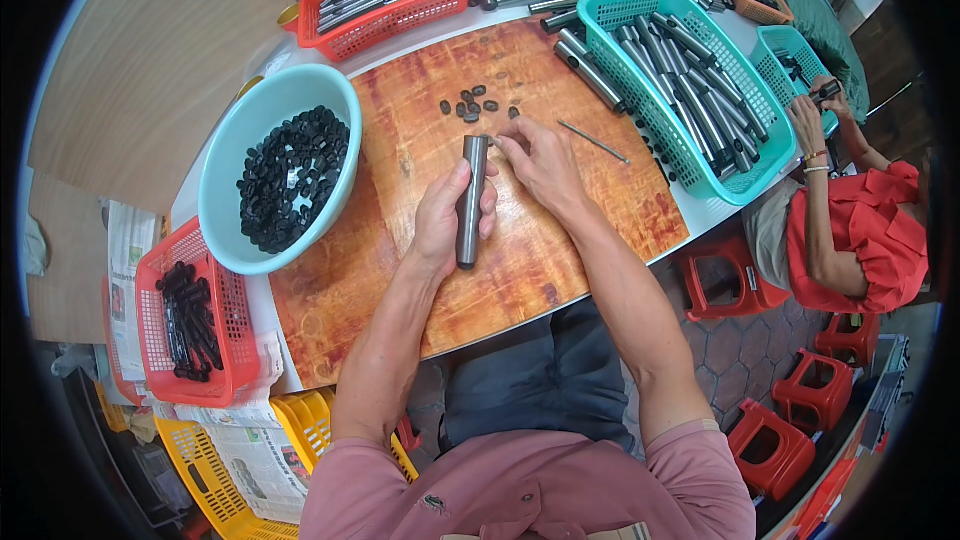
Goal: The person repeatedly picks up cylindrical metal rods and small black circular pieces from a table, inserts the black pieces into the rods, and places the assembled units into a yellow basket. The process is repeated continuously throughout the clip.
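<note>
My left hand [437, 215] is wrapped round a dark grey metal tube [469, 215], held over the wooden board with its far end pointing away from me. At that far end my right hand [545, 162] has thumb and forefinger pinched together. A small dark bit shows at the fingertips, too small to make out. Just beyond the hands lie several small black oval plugs [471, 108] on the board [400, 90]. To the right of my right hand rests a thin metal rod [594, 142].
A light blue bowl [352, 115] of black plugs stands left. Red baskets [250, 335] [378, 32] hold black parts and tubes. More tubes fill a teal basket [741, 194]. At right, a person in red [850, 230] handles a dark part. Red stools [770, 445] stand on the floor.
</note>
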The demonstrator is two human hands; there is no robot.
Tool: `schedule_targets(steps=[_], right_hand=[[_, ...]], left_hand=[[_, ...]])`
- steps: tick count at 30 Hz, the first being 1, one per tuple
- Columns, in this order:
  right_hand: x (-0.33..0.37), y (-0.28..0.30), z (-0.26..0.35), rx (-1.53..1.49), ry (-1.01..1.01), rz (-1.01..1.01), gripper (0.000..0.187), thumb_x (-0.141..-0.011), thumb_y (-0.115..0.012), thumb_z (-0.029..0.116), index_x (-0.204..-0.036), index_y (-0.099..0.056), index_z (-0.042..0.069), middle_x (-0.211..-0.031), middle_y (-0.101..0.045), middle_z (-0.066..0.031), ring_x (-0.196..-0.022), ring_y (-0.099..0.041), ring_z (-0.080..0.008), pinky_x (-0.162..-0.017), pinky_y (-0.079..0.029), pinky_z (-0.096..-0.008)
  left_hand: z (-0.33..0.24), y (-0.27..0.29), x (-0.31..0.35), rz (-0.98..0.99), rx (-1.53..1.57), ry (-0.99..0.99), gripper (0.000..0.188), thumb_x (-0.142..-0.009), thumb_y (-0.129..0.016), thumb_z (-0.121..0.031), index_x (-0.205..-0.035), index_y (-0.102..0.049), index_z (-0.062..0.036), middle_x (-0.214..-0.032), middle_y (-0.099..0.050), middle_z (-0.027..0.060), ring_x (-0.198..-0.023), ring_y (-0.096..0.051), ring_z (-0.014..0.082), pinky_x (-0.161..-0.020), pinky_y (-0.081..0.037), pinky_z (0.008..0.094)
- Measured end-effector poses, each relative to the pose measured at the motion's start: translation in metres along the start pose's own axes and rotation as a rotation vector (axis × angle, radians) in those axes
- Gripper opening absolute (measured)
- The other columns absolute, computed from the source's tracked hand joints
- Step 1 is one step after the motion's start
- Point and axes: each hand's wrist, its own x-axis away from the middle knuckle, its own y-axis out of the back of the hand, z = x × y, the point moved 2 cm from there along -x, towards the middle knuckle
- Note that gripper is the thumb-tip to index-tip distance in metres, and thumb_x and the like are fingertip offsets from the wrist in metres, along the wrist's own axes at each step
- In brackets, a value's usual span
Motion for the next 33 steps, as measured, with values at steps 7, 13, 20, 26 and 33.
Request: schedule_targets(steps=[7,13,20,26,33], right_hand=[[-0.001,-0.001,-0.002,-0.019,0.021,-0.014,0.017,-0.094,-0.07,0.013,-0.101,-0.071,-0.002,-0.092,-0.075,-0.0222,-0.085,-0.075,-0.0356,-0.075,-0.057,-0.0439],[-0.001,0.003,0.003,-0.072,-0.049,-0.017,0.017,-0.094,-0.07,0.013,-0.101,-0.074,-0.002,-0.088,-0.076,-0.0201,-0.081,-0.075,-0.0304,-0.072,-0.056,-0.0404],[-0.001,0.003,0.003,-0.099,-0.042,-0.043,0.018,-0.093,-0.07,0.013,-0.1,-0.075,-0.003,-0.082,-0.074,-0.0181,-0.074,-0.072,-0.0265,-0.07,-0.055,-0.0386],[-0.002,0.002,-0.005,-0.108,-0.052,-0.044,0.02,-0.094,-0.07,0.015,-0.099,-0.074,-0.003,-0.08,-0.073,-0.0181,-0.073,-0.071,-0.0262,-0.069,-0.054,-0.0386],[-0.002,0.001,-0.006,-0.125,-0.036,-0.054,0.02,-0.094,-0.07,0.016,-0.097,-0.073,-0.004,-0.077,-0.071,-0.0174,-0.07,-0.069,-0.0256,-0.068,-0.053,-0.0388]], left_hand=[[-0.001,0.001,0.002,0.004,-0.055,0.005,0.048,-0.113,-0.043,-0.046,-0.124,-0.056,-0.0013,-0.077,-0.058,0.003,-0.054,-0.053,0.0107,-0.048,-0.044,0.024],[0.003,-0.007,-0.001,0.035,-0.084,0.044,0.048,-0.111,-0.053,-0.038,-0.138,-0.052,0.0007,-0.087,-0.061,0.0043,-0.069,-0.06,0.0131,-0.063,-0.05,0.0255],[0.007,-0.007,0.001,0.044,-0.127,0.022,0.046,-0.108,-0.058,-0.036,-0.138,-0.053,-0.0004,-0.09,-0.063,0.0065,-0.07,-0.061,0.0143,-0.063,-0.051,0.0254],[0.005,-0.002,0.0,0.084,-0.125,0.018,0.04,-0.11,-0.055,-0.032,-0.136,-0.053,-0.0019,-0.091,-0.066,0.0064,-0.068,-0.063,0.013,-0.061,-0.051,0.025],[0.006,0.0,-0.001,0.065,-0.114,0.002,0.038,-0.111,-0.054,-0.031,-0.134,-0.052,-0.0017,-0.094,-0.066,0.0076,-0.069,-0.063,0.0119,-0.061,-0.052,0.0246]])
